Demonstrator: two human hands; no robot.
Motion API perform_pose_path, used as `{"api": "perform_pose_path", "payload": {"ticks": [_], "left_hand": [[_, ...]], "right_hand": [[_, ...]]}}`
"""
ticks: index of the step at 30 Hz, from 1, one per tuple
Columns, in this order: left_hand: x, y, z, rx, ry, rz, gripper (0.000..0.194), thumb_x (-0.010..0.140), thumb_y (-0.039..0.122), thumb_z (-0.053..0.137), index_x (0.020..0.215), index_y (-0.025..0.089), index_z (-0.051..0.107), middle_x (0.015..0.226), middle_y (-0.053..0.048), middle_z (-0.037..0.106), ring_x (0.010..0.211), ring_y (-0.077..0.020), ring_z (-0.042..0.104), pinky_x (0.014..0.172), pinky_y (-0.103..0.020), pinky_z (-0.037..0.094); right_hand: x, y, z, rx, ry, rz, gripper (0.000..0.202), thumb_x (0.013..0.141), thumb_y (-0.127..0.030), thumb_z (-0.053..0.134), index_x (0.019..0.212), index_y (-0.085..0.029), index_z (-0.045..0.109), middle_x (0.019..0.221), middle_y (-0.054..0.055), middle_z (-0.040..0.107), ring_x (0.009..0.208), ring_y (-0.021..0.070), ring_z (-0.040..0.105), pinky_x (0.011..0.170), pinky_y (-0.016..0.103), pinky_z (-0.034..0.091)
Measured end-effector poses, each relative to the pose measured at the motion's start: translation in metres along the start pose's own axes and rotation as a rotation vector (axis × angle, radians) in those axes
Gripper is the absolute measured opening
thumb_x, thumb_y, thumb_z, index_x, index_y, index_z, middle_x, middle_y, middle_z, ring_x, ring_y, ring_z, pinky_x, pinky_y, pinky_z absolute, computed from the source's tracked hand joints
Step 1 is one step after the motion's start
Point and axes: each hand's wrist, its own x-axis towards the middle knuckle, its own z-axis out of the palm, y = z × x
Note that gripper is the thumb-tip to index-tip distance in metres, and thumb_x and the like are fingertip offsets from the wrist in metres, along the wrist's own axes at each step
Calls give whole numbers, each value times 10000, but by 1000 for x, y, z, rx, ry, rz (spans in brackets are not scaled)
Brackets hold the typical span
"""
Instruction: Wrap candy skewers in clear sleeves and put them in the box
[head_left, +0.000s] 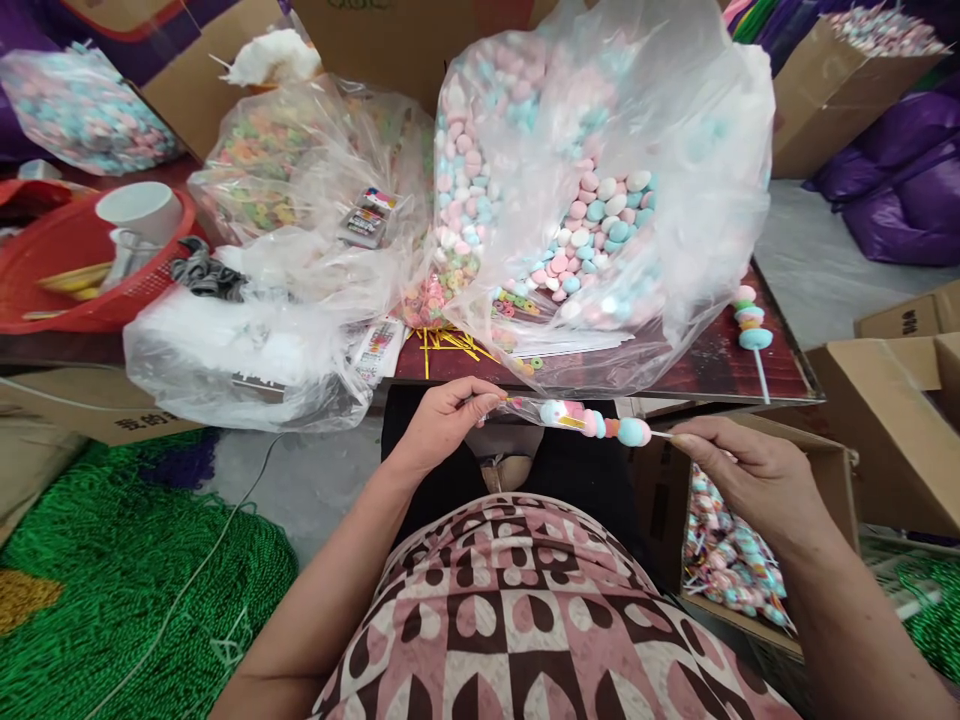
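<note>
A wrapped candy skewer (592, 422) is stretched level between my two hands, just in front of the table's near edge. My left hand (454, 420) pinches the gathered end of its clear wrapper. Thumb and fingers of my right hand (739, 470) hold the white stick at the other end. Pink, white and blue candies show along the skewer, with a yellow strip near the left part. Another skewer (752, 325) lies on the table's right corner. Yellow ties (454, 343) lie near the table's front edge, beyond my left hand.
A large bag of candies (600, 220) fills the middle of the table (784, 350). Left of it are a bag of ring candies (262, 165) and a red basket (97, 305). A box holding wrapped skewers (735, 560) stands low at right; green strands (150, 570) cover the lower left.
</note>
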Motion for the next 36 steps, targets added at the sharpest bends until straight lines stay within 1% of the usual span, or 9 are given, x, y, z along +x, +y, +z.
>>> {"api": "perform_pose_path", "payload": {"ticks": [7, 13, 16, 18, 22, 25, 28, 32, 36], "left_hand": [[1, 4, 1, -4, -53, -46, 210, 803, 365, 661, 825, 169, 732, 734, -16, 672, 575, -83, 505, 567, -219, 421], [3, 6, 5, -64, -85, -37, 229, 806, 386, 672, 822, 164, 727, 758, -27, 669, 601, -92, 507, 581, -220, 426], [5, 6, 7, -251, -42, -29, 267, 786, 403, 703, 932, 180, 720, 733, -11, 640, 607, -89, 514, 608, -219, 428], [5, 7, 8, -432, -8, -39, 418, 750, 444, 734, 1095, 213, 680, 737, 2, 625, 622, -96, 539, 639, -227, 445], [1, 9, 15, -679, 28, -54, 659, 633, 530, 798, 1202, 250, 618, 964, -34, 669, 866, -163, 635, 811, -283, 490], [-2, 11, 25, -727, -27, -63, 564, 643, 494, 806, 1118, 230, 655, 1077, -62, 678, 1035, -212, 630, 929, -336, 469], [-3, 13, 37, -762, -50, -62, 431, 727, 473, 751, 1059, 211, 667, 1029, -66, 705, 1035, -218, 636, 941, -363, 469], [-1, 14, 49, -782, 13, -89, 409, 759, 481, 720, 1035, 185, 661, 954, -66, 725, 947, -208, 661, 886, -350, 487], [2, 10, 50, -823, 82, -98, 377, 762, 479, 718, 975, 173, 666, 896, -58, 725, 957, -205, 662, 898, -345, 485]], "right_hand": [[-1, 1, 11, 11, -99, -136, 299, 894, -448, 532, 748, -228, 670, 708, 23, 696, 651, 167, 643, 626, 277, 501], [-2, -12, 28, 141, -151, 35, 259, 866, -438, 588, 829, -200, 683, 622, -4, 648, 556, 135, 591, 539, 240, 463], [-1, -20, 36, 245, -155, 87, 261, 841, -448, 622, 804, -198, 683, 594, -12, 620, 550, 128, 569, 531, 233, 449], [-1, -24, 43, 327, -141, 136, 258, 822, -454, 644, 790, -202, 685, 569, -20, 590, 531, 123, 546, 514, 231, 440], [-2, -31, 59, 492, -75, 236, 267, 798, -469, 663, 791, -205, 698, 568, -20, 563, 497, 111, 494, 466, 228, 406], [-2, -35, 73, 565, -54, 272, 266, 785, -466, 678, 802, -202, 710, 592, -15, 570, 484, 98, 454, 441, 221, 363], [-3, -42, 86, 626, -81, 306, 256, 786, -451, 684, 803, -197, 706, 570, -27, 546, 464, 83, 406, 426, 213, 321], [-5, -54, 101, 696, -84, 366, 269, 799, -456, 673, 809, -188, 696, 543, -39, 512, 447, 74, 373, 413, 209, 287], [-5, -59, 105, 697, -99, 381, 296, 809, -477, 649, 857, -190, 703, 546, -39, 507, 459, 87, 406, 427, 218, 319]]}}
